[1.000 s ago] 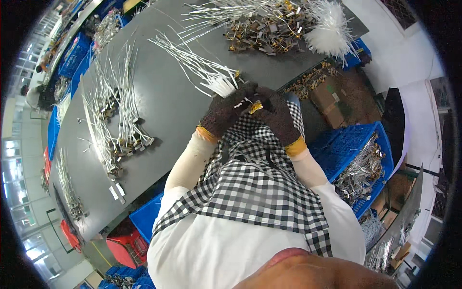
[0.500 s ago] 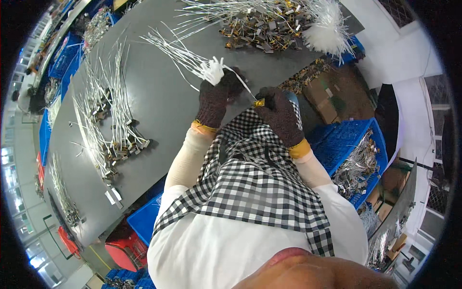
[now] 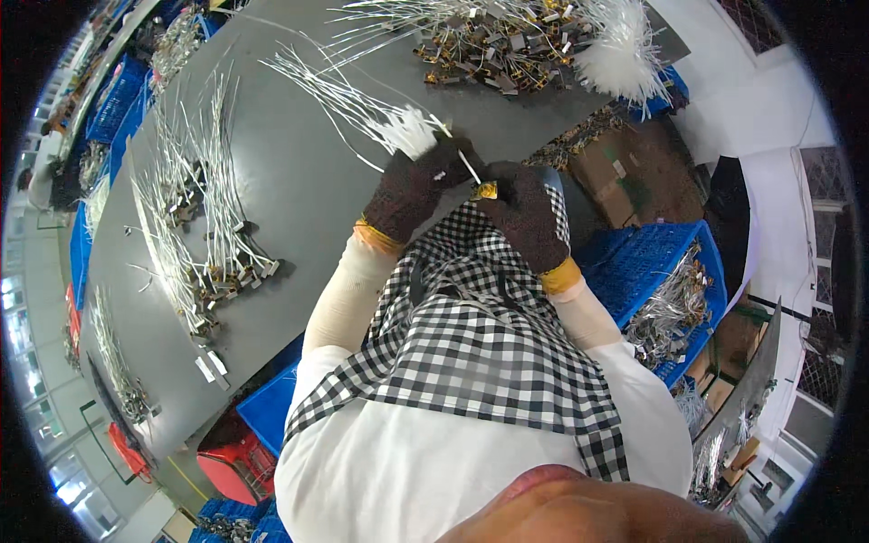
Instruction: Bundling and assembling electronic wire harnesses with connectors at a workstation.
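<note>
Checked black-and-white fabric of an apron (image 3: 471, 362) is filling the near part of the view, worn over a white top by the person looking down at a grey bench (image 3: 299, 208). Just beyond the apron, two hands in dark knitted gloves with orange cuffs are meeting at the bench edge. The left hand (image 3: 412, 190) is gripping the ends of a bundle of white wires (image 3: 362, 104), which is fanning out over the bench beyond and to the left of the apron, apparently held so that one lead can be drawn off at a time. The right hand (image 3: 520, 213) is pinching a small brass-coloured terminal (image 3: 486, 190) between fingertips, with one thin white wire running into it from the left hand, as if the two are being joined.

Right of the apron, below bench level, a blue crate (image 3: 665, 271) is holding a tangle of wires. Left of the apron, rows of finished wire leads (image 3: 195, 226) with small metal ends are lying sorted on the bench. Farthest beyond the apron, a pile of metal parts and wires (image 3: 507, 41) is waiting at the bench's far edge.
</note>
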`<state>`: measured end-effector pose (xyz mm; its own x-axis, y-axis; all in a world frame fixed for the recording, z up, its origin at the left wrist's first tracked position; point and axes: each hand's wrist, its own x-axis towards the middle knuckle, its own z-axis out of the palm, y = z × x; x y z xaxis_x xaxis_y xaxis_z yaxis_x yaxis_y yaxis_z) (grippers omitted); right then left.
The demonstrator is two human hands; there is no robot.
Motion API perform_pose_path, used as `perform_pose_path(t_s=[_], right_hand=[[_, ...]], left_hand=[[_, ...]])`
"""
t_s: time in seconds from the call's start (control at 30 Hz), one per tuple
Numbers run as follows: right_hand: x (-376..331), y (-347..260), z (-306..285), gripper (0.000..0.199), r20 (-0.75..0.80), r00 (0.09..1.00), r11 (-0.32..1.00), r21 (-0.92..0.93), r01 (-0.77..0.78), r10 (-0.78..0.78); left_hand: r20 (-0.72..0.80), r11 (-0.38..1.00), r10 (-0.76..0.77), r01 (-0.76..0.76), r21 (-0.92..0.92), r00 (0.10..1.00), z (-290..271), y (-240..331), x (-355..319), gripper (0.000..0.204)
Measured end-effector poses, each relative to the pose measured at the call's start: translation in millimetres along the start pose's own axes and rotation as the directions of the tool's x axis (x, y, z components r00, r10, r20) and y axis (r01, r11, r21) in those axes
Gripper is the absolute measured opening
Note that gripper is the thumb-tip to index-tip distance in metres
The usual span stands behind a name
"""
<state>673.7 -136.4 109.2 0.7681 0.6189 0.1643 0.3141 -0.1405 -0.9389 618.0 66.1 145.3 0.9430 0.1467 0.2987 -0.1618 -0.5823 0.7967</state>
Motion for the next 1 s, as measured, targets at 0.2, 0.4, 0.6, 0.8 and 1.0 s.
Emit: perform_pose_path(t_s=[0.2, 0.4, 0.6, 0.8, 1.0], right_hand=[[9.7, -14.6, 7.1, 0.044, -0.032, 0.996, 0.989, 0.127, -0.077, 0.082], [24.1, -27.3, 11.8, 0.040, -0.038, 0.998, 0.995, 0.086, -0.039, 0.043], [47.3, -22.5, 25.0, 0.037, -0.007, 0.999, 0.999, -0.013, -0.043, 0.043], [74.8, 3.2, 49.3, 0.037, -0.031, 0.997, 0.988, -0.138, -0.072, 0.068], [124.2, 89.6, -11.7, 0.040, -0.144, 0.933, 0.734, -0.661, 0.157, -0.330]], left_hand=[[0.012, 0.944, -0.091, 0.090, -0.316, 0.996, 23.4, -11.9, -12.3, 0.038], [0.004, 0.927, -0.053, 0.050, -0.372, 0.999, 14.4, -11.1, -6.8, 0.034], [-0.065, 0.954, -0.239, 0.222, -0.201, 0.969, 3.7, -13.4, 2.7, 0.024], [-0.065, 0.775, -0.591, 0.543, -0.324, 0.804, -10.8, -68.8, 4.7, 0.025], [0.069, 0.449, -0.740, 0.568, -0.690, 0.669, -22.2, -77.6, -15.0, 0.028]])
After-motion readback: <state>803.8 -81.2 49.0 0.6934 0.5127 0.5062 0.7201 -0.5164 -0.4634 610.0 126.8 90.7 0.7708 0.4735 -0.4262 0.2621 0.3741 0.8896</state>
